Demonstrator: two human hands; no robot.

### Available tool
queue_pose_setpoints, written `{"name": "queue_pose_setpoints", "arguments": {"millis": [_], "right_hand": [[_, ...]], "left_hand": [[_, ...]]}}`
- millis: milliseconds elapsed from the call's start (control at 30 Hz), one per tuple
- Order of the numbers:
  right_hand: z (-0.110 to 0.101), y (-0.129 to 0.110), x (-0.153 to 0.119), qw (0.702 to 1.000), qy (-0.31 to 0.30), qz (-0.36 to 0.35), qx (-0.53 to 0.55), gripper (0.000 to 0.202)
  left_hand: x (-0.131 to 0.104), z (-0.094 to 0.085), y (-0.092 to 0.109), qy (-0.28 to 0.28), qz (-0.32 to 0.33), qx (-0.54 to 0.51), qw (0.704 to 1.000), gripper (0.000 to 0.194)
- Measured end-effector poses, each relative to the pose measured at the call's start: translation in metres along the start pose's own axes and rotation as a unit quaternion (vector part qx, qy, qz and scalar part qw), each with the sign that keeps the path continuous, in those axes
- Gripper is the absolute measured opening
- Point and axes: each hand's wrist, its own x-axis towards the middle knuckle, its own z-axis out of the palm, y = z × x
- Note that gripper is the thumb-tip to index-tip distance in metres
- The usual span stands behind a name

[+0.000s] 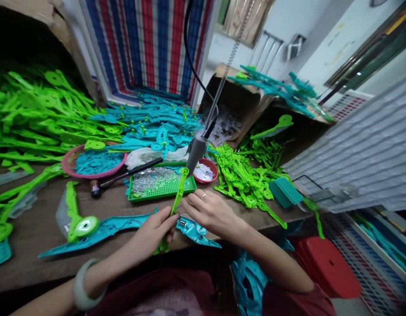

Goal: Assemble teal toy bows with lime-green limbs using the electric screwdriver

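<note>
While my left hand (157,226) pinches the green strip (180,189) over the teal part (117,225), I cannot tell whether my right hand (213,214), fingers curled, grips anything; the hanging driver (197,152), near the strip's top, could knock it askew.

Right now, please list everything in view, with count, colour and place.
Table: 1, brown, foreground
Long green part: 1, green, centre
Long blue part: 1, blue, front centre
White-disc part: 1, green, front left
Tray: 1, green, centre
Basket: 1, pink, left of tray
Bowl: 1, red, centre
Hammer: 1, mostly black, left
Hanging tool: 1, grey, centre
Left heap: many, green, left
Middle heap: many, blue, behind tray
Right heap: many, green, right
Small box: 1, teal, right
Cardboard boxes: at least 2, brown, back
Big striped panel: 1, red-blue-white, back
Stool: 1, red, lower right
Bangle: 1, pale, wrist
Left hand: 1, bare, holding long green part
Right hand: 1, ringed, centre
</note>
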Motion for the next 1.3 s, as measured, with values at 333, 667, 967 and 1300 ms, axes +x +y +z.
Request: {"name": "queue_pose_setpoints", "arguments": {"millis": [333,667,967,1300], "right_hand": [[0.021,-0.016,-0.003,0.924,0.095,0.128,0.348,0.022],[0.022,-0.005,-0.001,0.917,0.08,0.197,0.339,0.02],[0.029,-0.009,0.02,0.665,0.12,0.413,0.61,0.008],[0.048,-0.02,0.016,0.557,0.15,0.418,0.702,0.02]], "left_hand": [[-0.012,0.007,-0.006,-0.012,-0.012,-0.109,0.994,0.048],[-0.016,0.006,-0.006,-0.02,-0.033,-0.149,0.988,0.046],[-0.019,0.018,-0.02,-0.034,-0.041,-0.104,0.993,0.046],[-0.008,0.007,-0.015,-0.045,-0.068,-0.03,0.996,0.042]]}}
